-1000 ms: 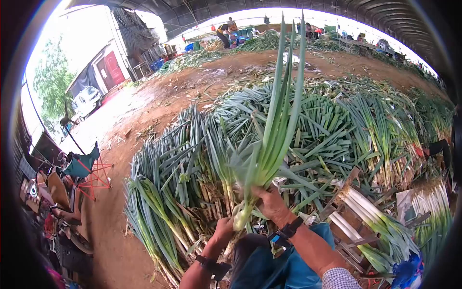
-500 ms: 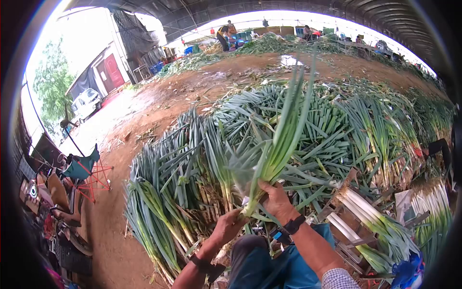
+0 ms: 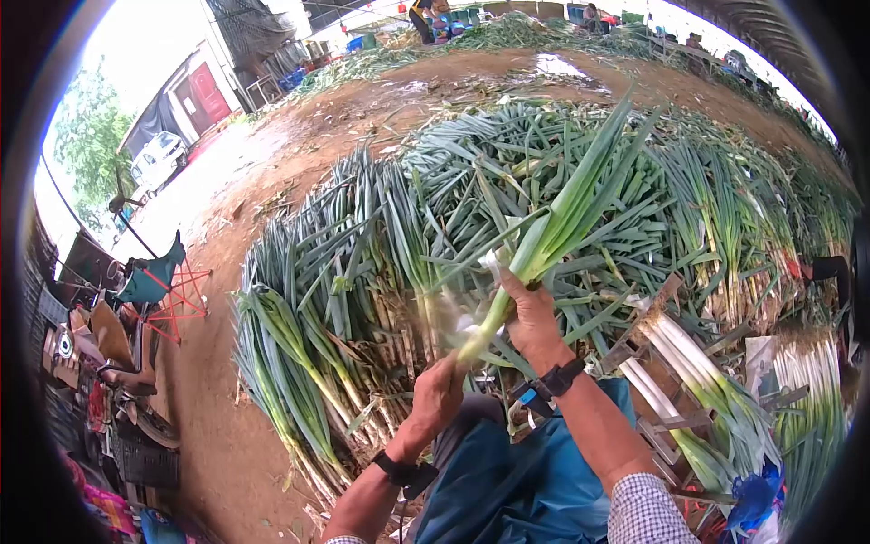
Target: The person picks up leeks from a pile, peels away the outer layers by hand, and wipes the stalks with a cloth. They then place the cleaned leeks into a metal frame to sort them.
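One leek slants up and to the right in front of me, its green leaves fanned out at the top. My left hand is closed round its lower end. Higher up the stalk, my right hand grips it where the leaves begin. A pale, blurred scrap shows beside my right thumb. Behind both hands lies a large heap of leeks. Trimmed white leeks rest on a rack at the right.
A green folding chair with red legs stands at the left, near a parked bike. More white leeks lie at the far right. A person stands in the background. Brown soil runs along the left.
The leek has tilted further to the right, and both hands have moved up a little in the view. My right hand is higher on the picture beside the stalk. The camera view has dipped.
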`<state>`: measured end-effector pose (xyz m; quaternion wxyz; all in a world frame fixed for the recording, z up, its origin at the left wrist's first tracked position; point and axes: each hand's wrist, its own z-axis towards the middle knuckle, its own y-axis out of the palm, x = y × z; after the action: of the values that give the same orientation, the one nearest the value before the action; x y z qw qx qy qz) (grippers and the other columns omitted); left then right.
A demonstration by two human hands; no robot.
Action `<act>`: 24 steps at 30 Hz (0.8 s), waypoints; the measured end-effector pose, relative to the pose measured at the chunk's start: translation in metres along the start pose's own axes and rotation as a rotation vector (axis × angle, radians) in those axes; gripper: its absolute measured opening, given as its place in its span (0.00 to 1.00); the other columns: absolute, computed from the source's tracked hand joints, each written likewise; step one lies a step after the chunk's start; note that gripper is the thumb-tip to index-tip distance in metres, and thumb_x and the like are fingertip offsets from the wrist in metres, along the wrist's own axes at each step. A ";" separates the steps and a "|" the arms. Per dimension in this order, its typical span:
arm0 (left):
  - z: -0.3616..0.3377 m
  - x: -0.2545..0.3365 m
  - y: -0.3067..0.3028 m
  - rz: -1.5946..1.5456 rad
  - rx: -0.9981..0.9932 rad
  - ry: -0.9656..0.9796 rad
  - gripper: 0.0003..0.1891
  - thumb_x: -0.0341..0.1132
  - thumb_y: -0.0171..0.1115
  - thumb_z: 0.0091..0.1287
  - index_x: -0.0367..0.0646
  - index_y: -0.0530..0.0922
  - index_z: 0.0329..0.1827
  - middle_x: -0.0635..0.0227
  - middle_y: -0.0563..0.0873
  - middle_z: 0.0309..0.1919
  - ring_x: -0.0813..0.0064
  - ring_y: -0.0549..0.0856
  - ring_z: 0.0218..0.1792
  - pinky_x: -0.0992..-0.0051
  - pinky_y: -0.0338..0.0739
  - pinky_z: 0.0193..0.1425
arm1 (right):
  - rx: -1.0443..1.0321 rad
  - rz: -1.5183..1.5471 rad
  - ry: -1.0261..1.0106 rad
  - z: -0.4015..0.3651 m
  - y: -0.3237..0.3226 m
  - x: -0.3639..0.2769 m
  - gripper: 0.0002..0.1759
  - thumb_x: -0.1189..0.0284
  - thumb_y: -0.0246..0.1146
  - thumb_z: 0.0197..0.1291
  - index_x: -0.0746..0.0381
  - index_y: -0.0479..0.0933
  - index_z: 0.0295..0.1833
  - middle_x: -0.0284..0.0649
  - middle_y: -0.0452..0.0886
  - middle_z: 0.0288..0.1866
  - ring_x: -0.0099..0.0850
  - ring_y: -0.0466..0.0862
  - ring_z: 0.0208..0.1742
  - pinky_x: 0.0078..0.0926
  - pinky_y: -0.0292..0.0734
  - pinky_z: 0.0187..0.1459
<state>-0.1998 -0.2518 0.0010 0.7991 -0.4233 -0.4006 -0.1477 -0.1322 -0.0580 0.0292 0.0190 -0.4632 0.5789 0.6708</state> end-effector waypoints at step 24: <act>-0.020 -0.022 -0.024 -0.546 -0.172 -0.759 0.21 0.43 0.57 0.79 0.27 0.80 0.47 0.57 0.87 0.29 0.68 0.88 0.26 0.74 0.81 0.27 | -0.208 0.137 0.117 -0.015 0.013 0.011 0.13 0.79 0.69 0.62 0.65 0.77 0.51 0.40 0.81 0.37 0.35 0.84 0.32 0.42 0.86 0.35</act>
<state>-0.2171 -0.2844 -0.0093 0.4903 -0.3912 -0.7472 -0.2197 -0.1363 -0.0798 0.0332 -0.1087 -0.4605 0.5365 0.6988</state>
